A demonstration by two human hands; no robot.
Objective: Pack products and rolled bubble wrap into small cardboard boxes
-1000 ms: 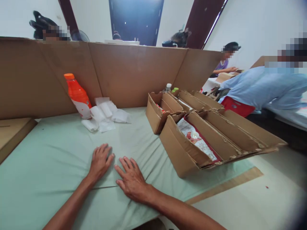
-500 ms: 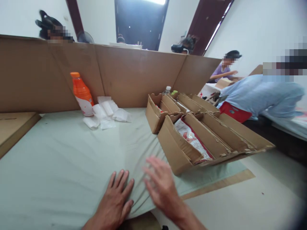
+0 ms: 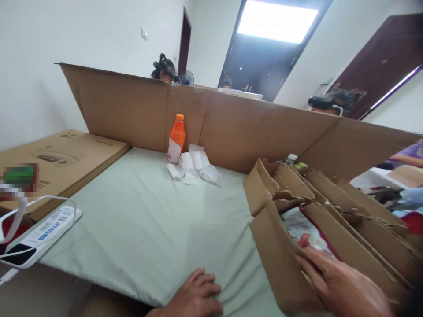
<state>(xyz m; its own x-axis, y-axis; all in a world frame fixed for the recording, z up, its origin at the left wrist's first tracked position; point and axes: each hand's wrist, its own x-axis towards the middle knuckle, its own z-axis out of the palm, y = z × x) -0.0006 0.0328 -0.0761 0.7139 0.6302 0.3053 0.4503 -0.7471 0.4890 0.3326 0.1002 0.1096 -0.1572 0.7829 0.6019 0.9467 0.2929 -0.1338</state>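
My left hand (image 3: 194,294) lies palm down on the pale green cloth of the table (image 3: 148,233) near the front edge, fingers stretched out and holding nothing. My right hand (image 3: 333,279) is over the near cardboard organizer box (image 3: 274,259), fingers stretched to the rim of its front-left compartment. In that compartment sits a white packet with red patterning and a dark red edge (image 3: 306,229), right by the fingertips. Whether the fingers touch the packet is unclear. A second divided cardboard box (image 3: 256,187) stands behind the first.
An orange bottle (image 3: 177,138) and several white translucent plastic bags (image 3: 194,165) stand by the cardboard screen (image 3: 238,127). At left are a flat carton (image 3: 76,154) and a white power bank (image 3: 42,237) with a cable. A clear bottle (image 3: 291,159) is behind the boxes. Other people are beyond the screen.
My right hand has moved right, from above the cloth to the near box's compartment. My left hand remains on the cloth. The view has turned left, bringing the carton and power bank into sight.
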